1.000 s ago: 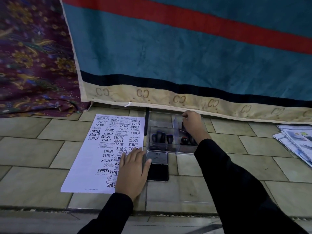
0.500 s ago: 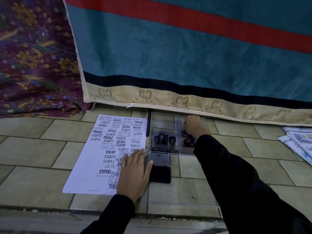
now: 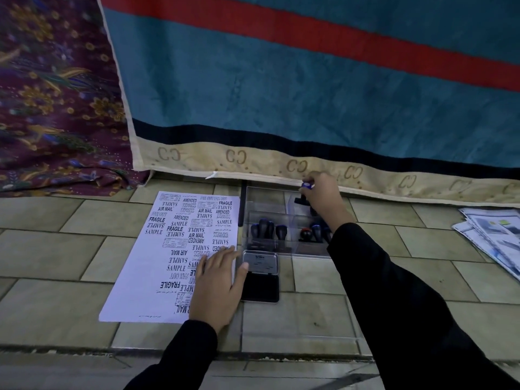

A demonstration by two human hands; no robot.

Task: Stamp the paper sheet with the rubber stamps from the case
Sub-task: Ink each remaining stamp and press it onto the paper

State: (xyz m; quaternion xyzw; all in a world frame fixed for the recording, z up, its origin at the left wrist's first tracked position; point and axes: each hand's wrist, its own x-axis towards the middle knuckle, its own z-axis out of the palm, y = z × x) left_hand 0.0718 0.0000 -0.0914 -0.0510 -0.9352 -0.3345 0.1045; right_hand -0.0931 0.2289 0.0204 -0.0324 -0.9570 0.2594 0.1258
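A white paper sheet (image 3: pixel 157 254) covered with black stamp prints lies on the tiled floor. My left hand (image 3: pixel 216 282) rests flat on its lower right part, thumb touching the open black ink pad (image 3: pixel 261 285). A clear plastic case (image 3: pixel 270 201) behind the pad holds several dark-handled stamps (image 3: pixel 267 229). My right hand (image 3: pixel 323 198) is over the case's far side and grips a stamp (image 3: pixel 305 190) with a blue top, its black base just above the case.
A teal blanket (image 3: pixel 281 94) with a red stripe and beige hem hangs right behind the case. A purple floral cloth (image 3: pixel 56 108) lies at the left. Printed papers (image 3: pixel 492 235) are stacked at the right. The case's clear lid (image 3: pixel 298 319) lies on the tiles near me.
My right hand has risen from inside the case with a blue-topped stamp in its fingers. The left hand stays on the sheet.
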